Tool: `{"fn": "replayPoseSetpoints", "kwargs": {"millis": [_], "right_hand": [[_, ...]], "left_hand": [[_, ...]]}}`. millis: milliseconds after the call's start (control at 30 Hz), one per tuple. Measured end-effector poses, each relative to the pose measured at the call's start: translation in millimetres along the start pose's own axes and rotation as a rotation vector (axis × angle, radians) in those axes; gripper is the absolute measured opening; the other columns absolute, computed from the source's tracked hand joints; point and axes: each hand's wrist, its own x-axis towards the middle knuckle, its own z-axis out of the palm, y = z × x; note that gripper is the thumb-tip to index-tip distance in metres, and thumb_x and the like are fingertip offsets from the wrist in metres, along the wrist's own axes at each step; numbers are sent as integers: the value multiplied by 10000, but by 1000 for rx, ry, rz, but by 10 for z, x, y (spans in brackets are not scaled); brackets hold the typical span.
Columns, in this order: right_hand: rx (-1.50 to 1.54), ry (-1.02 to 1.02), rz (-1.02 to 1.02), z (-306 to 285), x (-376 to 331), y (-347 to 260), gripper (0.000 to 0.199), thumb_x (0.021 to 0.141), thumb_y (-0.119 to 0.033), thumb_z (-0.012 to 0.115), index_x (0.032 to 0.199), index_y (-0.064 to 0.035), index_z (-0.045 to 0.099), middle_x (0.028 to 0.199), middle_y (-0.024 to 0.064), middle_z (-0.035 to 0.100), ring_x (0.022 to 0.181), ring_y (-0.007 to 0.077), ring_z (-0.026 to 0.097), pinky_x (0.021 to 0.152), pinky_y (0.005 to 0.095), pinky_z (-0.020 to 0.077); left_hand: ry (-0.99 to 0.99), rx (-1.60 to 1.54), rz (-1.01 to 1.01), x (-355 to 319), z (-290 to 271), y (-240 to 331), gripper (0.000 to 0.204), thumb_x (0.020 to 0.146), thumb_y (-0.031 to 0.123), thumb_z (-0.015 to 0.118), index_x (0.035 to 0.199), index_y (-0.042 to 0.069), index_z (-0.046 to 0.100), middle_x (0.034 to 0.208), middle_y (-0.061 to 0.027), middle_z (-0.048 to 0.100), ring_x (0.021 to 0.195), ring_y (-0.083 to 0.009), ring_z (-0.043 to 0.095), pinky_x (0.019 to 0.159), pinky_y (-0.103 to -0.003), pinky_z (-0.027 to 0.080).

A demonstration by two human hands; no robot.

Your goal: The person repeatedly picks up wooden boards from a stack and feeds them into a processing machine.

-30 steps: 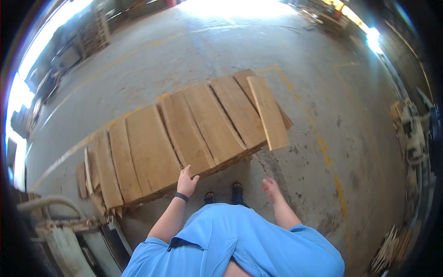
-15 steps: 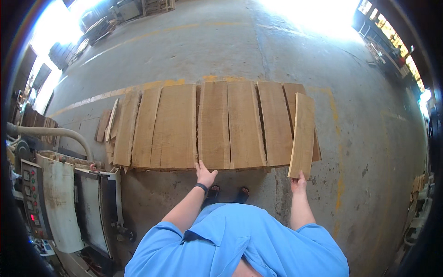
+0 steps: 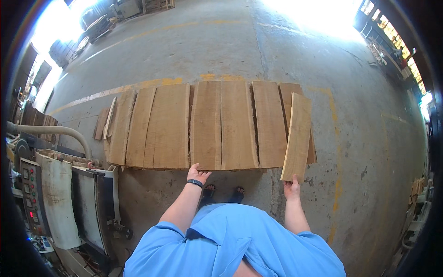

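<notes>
**A:** Hands status?

**B:** Right hand point(image 3: 291, 188) is closed on the near end of a loose plank point(image 3: 297, 136), fingers wrapped at its bottom edge. That plank runs toward 12 o'clock from the hand, tilted slightly, lying over the rightmost boards of the row. Left hand point(image 3: 197, 175) is open, fingers spread, fingertips touching the near edge of the board row point(image 3: 207, 124). Black wristband point(image 3: 195, 183) on that wrist.

**A:** Row layout?

**B:** Rough-sawn boards laid side by side on the concrete floor point(image 3: 360, 152), long axes toward 12 o'clock, narrow gaps between some. Row spans from 10 to 1 o'clock of the left hand. A thin strip point(image 3: 110, 117) lies on the left end, with a short offcut point(image 3: 100, 123) just beside it.

**A:** Surroundings?

**B:** Person's feet point(image 3: 224, 191) at 6 o'clock of the row edge, between the two hands. Machine point(image 3: 69, 198) with a control panel at 8 o'clock of the left hand, a pale board resting on it, and a grey hose point(image 3: 55, 131) arching above. Yellow floor line point(image 3: 120, 90) just past the row's far edge. Stacked timber point(image 3: 99, 25) well apart at 11 o'clock.
</notes>
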Motion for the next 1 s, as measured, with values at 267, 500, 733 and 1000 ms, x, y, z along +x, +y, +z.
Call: {"fn": "replayPoseSetpoints", "kwargs": {"millis": [267, 500, 733, 1000], "right_hand": [[7, -1, 52, 41, 38, -2, 439, 1010, -274, 704, 1384, -121, 534, 1255, 58, 635, 1118, 244, 622, 928, 436, 561], [-12, 2, 56, 52, 33, 44, 480, 1020, -293, 687, 1417, -96, 504, 1322, 81, 593, 1222, 267, 580, 1036, 450, 522], [-21, 27, 55, 86, 66, 92, 486, 1014, -308, 695, 1414, -105, 506, 1294, 76, 599, 1202, 259, 589, 1047, 437, 520], [-1123, 572, -686, 167, 20, -50, 932, 782, -201, 918, 1549, -66, 405, 1474, 173, 533, 1327, 368, 530, 1113, 486, 451]], "left_hand": [[-84, -37, 27, -193, 34, 100, 743, 972, 184, 640, 1572, 6, 238, 1625, -205, 284, 1520, -381, 301, 1232, -605, 306], [-147, -42, 29, -267, 166, 88, 913, 966, 194, 653, 1622, -3, 50, 1664, -239, 142, 1541, -387, 256, 1232, -604, 309], [-229, 107, 189, 98, 401, 270, 946, 941, 186, 671, 1642, 13, 60, 1675, -269, 102, 1555, -400, 218, 1242, -557, 314], [319, 1766, 766, 146, 752, 317, 1016, 840, 355, 767, 1604, -45, 231, 1663, -311, 218, 1536, -430, 264, 1261, -503, 244]]}}
